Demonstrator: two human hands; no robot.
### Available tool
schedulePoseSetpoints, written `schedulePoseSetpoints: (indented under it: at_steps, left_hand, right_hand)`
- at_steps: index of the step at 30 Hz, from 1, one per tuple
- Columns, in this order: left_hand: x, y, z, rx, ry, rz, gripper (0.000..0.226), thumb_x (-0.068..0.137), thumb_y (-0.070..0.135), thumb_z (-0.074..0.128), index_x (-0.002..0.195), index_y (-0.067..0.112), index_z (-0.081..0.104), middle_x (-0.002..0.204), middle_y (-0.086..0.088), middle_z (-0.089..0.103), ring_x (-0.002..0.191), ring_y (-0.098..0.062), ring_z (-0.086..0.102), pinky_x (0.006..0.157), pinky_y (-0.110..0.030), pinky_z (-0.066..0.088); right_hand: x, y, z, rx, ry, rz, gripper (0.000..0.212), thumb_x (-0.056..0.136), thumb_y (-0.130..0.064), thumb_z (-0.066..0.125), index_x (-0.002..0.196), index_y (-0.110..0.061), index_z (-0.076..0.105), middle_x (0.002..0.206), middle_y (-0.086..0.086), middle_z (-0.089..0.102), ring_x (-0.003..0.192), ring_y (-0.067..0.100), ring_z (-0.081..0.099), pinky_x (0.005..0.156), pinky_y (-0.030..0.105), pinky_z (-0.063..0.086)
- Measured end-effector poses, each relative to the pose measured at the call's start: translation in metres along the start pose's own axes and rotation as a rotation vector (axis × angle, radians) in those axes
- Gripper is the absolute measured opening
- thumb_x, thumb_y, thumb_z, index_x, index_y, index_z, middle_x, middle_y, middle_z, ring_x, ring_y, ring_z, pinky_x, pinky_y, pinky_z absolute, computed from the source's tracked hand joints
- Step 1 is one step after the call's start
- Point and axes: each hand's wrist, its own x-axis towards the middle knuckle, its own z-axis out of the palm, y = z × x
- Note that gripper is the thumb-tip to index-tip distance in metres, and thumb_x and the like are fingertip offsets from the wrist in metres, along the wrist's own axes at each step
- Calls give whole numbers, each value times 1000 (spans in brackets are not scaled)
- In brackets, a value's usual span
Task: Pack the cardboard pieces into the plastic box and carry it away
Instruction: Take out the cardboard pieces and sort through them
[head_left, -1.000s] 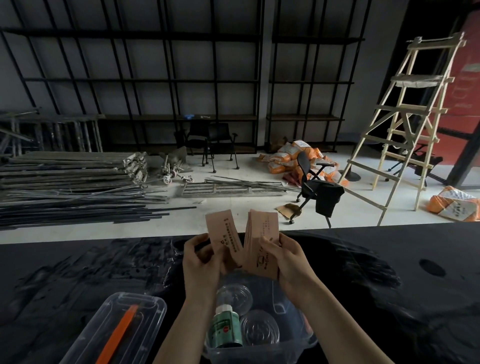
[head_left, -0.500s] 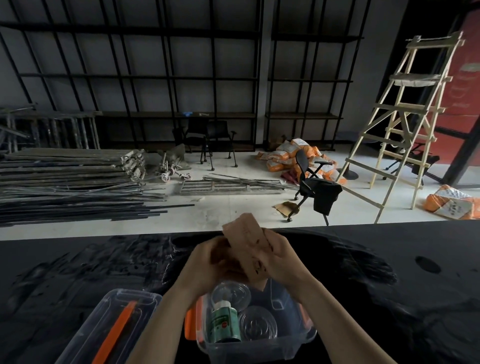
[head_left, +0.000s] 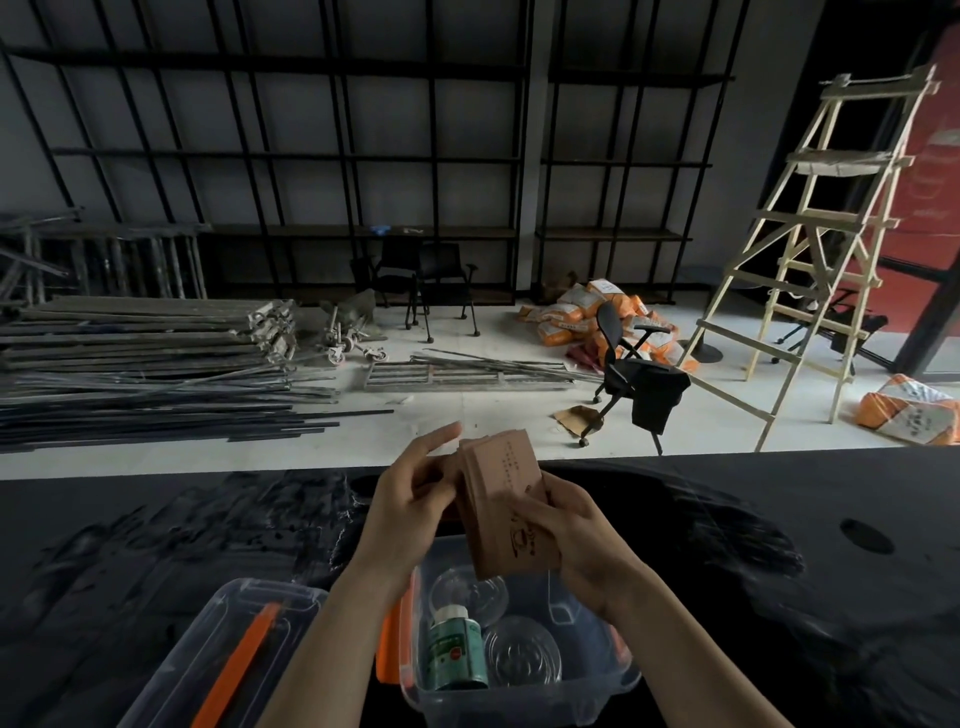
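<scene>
The right hand (head_left: 563, 525) grips the stack of cardboard pieces (head_left: 506, 499) above the plastic box (head_left: 519, 691) at the table's near edge; the left hand (head_left: 415, 488) steadies it, fingers loose. Square the edges, then lower it beside the 1 bottle (head_left: 454, 649).

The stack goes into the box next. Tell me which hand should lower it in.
Right. The right hand grips the cardboard stack directly above the open plastic box. The left hand only steadies the stack's edge with loose, open fingers.

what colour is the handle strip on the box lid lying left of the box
Orange strip on the clear lid, head view.
</scene>
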Motion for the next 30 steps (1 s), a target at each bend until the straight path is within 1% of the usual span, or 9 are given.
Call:
schedulePoseSetpoints:
  at_steps: [6, 9, 12, 16, 22, 24, 27, 29, 30]
  left_hand:
    - [0, 1, 2, 264, 68, 249, 38, 91, -3, 62, 120, 22, 66, 117, 5, 71, 102, -8, 70, 77, -20, 59]
    - [2, -4, 8, 288, 192, 293, 29, 87, 1, 68, 110, 19, 67, 109, 2, 72, 96, -10, 70, 76, -28, 62]
    - [2, -9, 15, 298, 344, 302, 25, 80, 3, 72, 99, 20, 67, 98, 1, 71, 89, -12, 69, 76, -31, 60]
    - [2, -11, 19, 268, 460, 247, 18, 82, 8, 72, 91, 22, 66, 96, 1, 67, 88, -10, 63, 77, -24, 51]
    - [9, -11, 3, 22, 611, 0, 6, 90, 16, 66, 93, 20, 62, 90, -2, 69, 85, -22, 67, 70, -37, 53]
    - [11, -17, -1, -20, 683, -101, 10, 89, 13, 63, 98, 13, 61, 92, -7, 69, 86, -27, 68, 69, -38, 54]
    - [11, -31, -8, -216, 756, -229, 26, 87, 2, 63, 112, 0, 55, 103, -22, 68, 73, -25, 69, 59, -31, 57]
    - [8, -36, -13, -361, 770, -257, 37, 87, -5, 63, 122, 3, 54, 111, -25, 68, 74, -25, 69, 56, -25, 57]
    - [6, -35, -13, -423, 756, -262, 41, 88, -7, 63, 126, 5, 55, 114, -23, 68, 77, -25, 69, 58, -26, 58]
  right_hand:
    - [0, 1, -2, 78, 1, -23, 20, 88, -19, 71, 106, -10, 74, 107, 20, 74, 95, 36, 68, 80, 49, 55]
    - [-2, -1, 2, 29, 20, -63, 30, 81, -26, 77, 106, -9, 75, 106, 20, 75, 99, 40, 69, 85, 58, 56]
    - [-1, 0, 5, -19, 42, -96, 20, 88, -21, 73, 105, -12, 76, 102, 17, 76, 101, 42, 70, 85, 60, 58]
    - [0, -2, 5, -16, 48, -91, 18, 91, -15, 70, 107, -11, 75, 102, 14, 77, 99, 37, 72, 87, 58, 58]
    - [2, 4, -3, -41, 133, -42, 18, 93, -12, 68, 110, -16, 73, 102, 11, 78, 96, 32, 74, 80, 51, 61]
    - [2, 6, -4, -41, 183, -22, 15, 94, -11, 65, 107, -16, 72, 100, 12, 77, 88, 29, 75, 71, 47, 62]
    - [3, 8, -6, 5, 253, 19, 18, 95, -13, 64, 112, -15, 68, 105, 19, 72, 91, 34, 73, 68, 56, 62]
    - [4, 7, -8, 31, 263, 24, 19, 96, -15, 63, 114, -15, 68, 108, 20, 70, 93, 37, 72, 67, 59, 61]
    - [3, 6, -8, 42, 262, 18, 19, 96, -14, 62, 114, -15, 68, 108, 20, 70, 90, 35, 72, 64, 55, 62]
